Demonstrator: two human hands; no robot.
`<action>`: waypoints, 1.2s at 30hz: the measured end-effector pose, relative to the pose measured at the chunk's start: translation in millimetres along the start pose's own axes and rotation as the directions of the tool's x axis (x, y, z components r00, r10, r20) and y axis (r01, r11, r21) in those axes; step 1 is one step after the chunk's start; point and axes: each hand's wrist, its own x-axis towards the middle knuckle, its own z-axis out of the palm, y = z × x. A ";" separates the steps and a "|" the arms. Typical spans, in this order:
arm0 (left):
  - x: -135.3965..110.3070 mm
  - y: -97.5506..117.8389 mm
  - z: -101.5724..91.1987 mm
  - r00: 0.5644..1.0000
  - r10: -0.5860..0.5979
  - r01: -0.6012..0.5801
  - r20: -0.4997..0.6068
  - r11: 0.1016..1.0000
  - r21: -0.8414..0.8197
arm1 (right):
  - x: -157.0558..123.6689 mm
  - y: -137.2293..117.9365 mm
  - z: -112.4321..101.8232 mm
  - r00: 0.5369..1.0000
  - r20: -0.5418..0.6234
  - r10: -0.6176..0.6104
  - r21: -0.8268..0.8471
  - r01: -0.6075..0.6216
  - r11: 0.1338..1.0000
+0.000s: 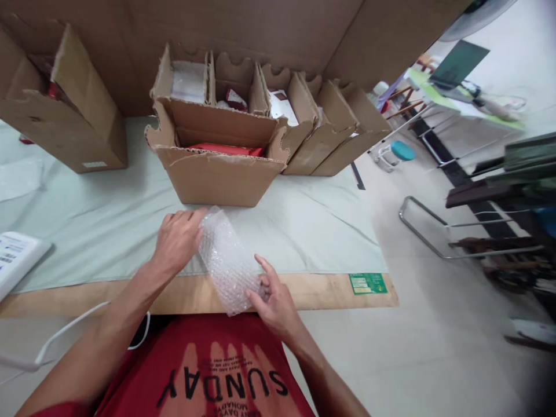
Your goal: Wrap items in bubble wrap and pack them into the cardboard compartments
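Observation:
A clear bubble wrap bag (pixel 229 263) lies slanted across the front of the table, its near end over the wooden edge. My left hand (pixel 179 238) grips its far left corner between thumb and fingers. At the bag's lower right side is my right hand (pixel 273 301), thumb and index finger apart, the thumb against the plastic. The other right fingers are curled and partly hidden. Just beyond the bag stands a cardboard box (pixel 217 176) with something red inside.
Several narrow cardboard bins (pixel 299 145) stand behind the box, and a larger one (pixel 82 127) at left. A white device (pixel 19 260) with a cable sits at the left edge. A green card (pixel 368 284) lies on the wooden edge at right. A blue-topped stool (pixel 402 150) stands beyond.

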 end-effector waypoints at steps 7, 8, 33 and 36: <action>-14.5 9.9 11.3 0.982 0.136 -0.159 -0.134 0.971 -0.178 | -14.7 -3.0 22.9 1.000 0.007 -0.006 -0.007 0.006 1.000; -30.2 6.8 7.9 0.963 0.208 -0.247 -0.170 0.935 -0.256 | -12.6 -3.4 20.8 1.000 0.010 0.014 0.045 -0.015 0.999; -92.6 27.6 28.4 0.970 -0.241 0.180 -0.037 0.809 -0.559 | 42.0 -8.0 17.0 0.811 0.278 -0.515 -0.462 0.583 0.669; -95.7 23.6 28.4 0.968 -0.138 0.050 -0.210 0.925 -0.376 | 47.7 -7.2 17.1 0.808 0.337 -0.483 -0.549 0.586 0.597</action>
